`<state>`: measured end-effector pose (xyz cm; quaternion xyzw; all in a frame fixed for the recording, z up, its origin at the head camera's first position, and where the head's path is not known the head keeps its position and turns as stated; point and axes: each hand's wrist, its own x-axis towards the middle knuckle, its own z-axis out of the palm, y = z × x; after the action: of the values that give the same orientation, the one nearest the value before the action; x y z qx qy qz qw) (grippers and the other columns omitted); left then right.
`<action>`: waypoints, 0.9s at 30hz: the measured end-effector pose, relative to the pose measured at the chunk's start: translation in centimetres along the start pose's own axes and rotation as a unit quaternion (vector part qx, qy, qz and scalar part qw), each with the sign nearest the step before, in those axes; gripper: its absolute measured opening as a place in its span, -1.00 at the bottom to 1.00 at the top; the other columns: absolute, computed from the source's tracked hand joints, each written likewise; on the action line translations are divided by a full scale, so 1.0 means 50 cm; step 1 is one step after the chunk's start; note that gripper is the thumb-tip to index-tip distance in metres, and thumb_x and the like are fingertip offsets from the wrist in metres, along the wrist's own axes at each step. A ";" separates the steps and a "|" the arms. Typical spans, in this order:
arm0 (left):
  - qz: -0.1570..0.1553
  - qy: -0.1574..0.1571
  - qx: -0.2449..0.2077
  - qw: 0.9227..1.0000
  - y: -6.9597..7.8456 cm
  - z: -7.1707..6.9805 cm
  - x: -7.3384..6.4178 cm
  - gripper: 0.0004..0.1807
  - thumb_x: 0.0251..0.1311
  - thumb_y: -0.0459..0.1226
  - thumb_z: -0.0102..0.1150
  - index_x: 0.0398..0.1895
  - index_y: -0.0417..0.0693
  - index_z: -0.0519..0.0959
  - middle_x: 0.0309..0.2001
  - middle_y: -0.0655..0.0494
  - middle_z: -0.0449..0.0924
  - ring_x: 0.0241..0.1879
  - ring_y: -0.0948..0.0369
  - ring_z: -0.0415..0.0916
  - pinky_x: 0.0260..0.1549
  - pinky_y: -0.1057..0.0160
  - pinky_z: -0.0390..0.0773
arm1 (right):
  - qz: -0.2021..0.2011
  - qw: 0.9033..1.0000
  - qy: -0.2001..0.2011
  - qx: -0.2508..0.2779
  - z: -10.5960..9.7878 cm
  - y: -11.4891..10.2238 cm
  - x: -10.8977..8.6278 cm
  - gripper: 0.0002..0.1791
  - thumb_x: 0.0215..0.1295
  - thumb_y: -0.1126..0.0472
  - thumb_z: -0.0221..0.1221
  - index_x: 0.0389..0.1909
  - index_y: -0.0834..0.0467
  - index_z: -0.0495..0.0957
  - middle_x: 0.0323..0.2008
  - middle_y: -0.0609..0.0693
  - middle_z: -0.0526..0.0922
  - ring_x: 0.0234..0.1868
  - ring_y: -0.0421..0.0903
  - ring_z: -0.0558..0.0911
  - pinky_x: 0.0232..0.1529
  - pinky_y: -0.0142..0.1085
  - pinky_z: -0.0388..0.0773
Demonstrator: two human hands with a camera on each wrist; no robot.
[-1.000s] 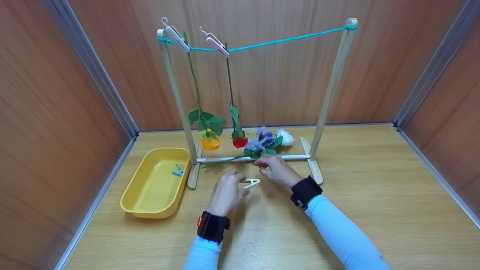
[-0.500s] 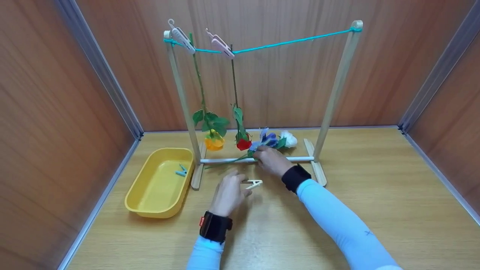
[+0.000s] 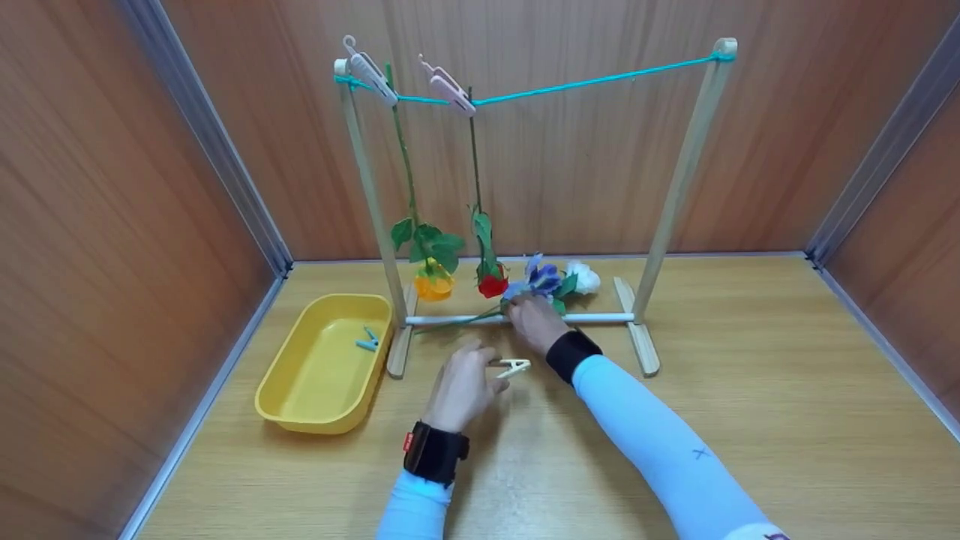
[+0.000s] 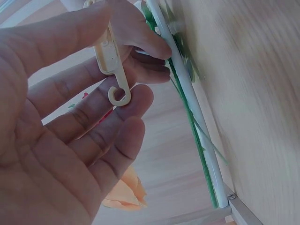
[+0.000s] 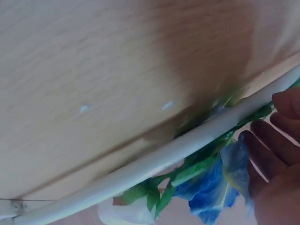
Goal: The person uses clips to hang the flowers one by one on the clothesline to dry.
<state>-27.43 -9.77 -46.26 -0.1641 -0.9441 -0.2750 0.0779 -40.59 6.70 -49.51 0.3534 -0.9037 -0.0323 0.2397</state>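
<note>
My left hand (image 3: 459,384) pinches a cream clothespin (image 3: 516,366) between thumb and index finger, just above the table. In the left wrist view its hooked end (image 4: 120,96) points toward the spread fingers. Beyond it, my right hand (image 3: 536,324) reaches to a blue flower (image 3: 543,278) lying by the rack's lower bar (image 3: 600,318). Thumb and fingertips close around its green stem (image 4: 194,136), partly hidden by the bar and hand. A white flower (image 3: 583,277) lies to the right of the blue one.
A light blue cord (image 3: 570,85) spans two wooden posts. From it, a white clothespin (image 3: 373,78) holds a yellow rose (image 3: 433,285) and a pink one (image 3: 451,91) a red rose (image 3: 493,283), heads down. A yellow tray (image 3: 280,361) at left contains a blue clothespin (image 3: 367,341).
My right hand has moved left and forward onto the blue flower's stem. The left hand keeps the cream clothespin in nearly the same place. The whole head view has shifted slightly.
</note>
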 end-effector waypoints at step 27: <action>0.014 0.016 -0.002 1.000 -0.001 0.003 -0.002 -0.61 0.05 -0.30 0.58 -0.03 -0.20 0.74 -0.06 -0.07 0.69 -0.02 -0.02 0.64 0.02 -0.01 0.64 | 0.038 0.999 0.030 0.021 -0.005 0.036 -0.017 -0.85 0.23 0.47 0.26 -0.32 0.21 0.75 -0.34 0.14 0.62 -0.33 0.11 0.65 -0.30 -0.09 0.49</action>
<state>-27.39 -9.77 -46.43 -0.1728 -0.9400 -0.2781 0.0965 -41.07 8.64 -49.21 0.3251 -0.9091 0.0067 0.2605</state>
